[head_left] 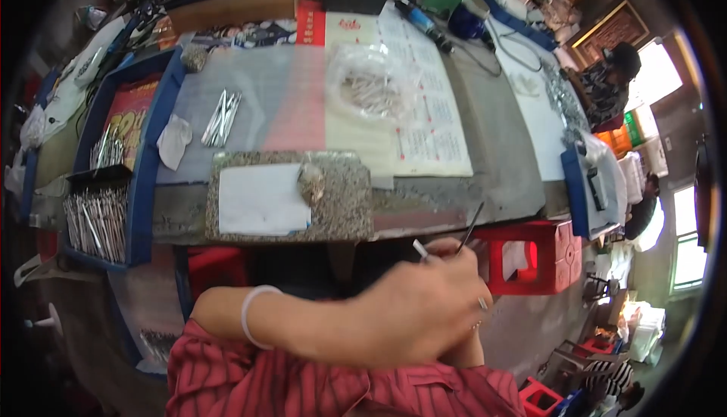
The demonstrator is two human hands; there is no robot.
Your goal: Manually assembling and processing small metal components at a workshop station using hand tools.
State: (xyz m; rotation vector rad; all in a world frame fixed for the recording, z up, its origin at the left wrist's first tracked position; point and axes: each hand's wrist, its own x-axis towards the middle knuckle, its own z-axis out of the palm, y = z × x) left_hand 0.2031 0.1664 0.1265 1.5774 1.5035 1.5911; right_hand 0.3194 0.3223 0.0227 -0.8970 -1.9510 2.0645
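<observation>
My left hand [424, 296] reaches across in front of me, its wrist in a white bangle, with the fingers closed. A short silver-white strip [420, 248] sticks out from these fingers. Beside it a thin dark rod [472, 224] rises from the fingertips; which hand holds it I cannot tell. My right hand [471, 345] is mostly hidden behind the left one, and its fingers do not show. Both hands are off the table's near edge, above my lap. Nearest on the table is a speckled stone slab [344, 216] bearing white paper [261, 197] and a small lump [310, 182].
Slim silver sticks [221, 118] lie on the sheet at left. A blue tray [144, 228] holds many more; a clear bag [371, 88] holds pale sticks. A handheld rotary tool [424, 27] lies behind. Red stools [564, 254] stand below. Another person [609, 84] sits at right.
</observation>
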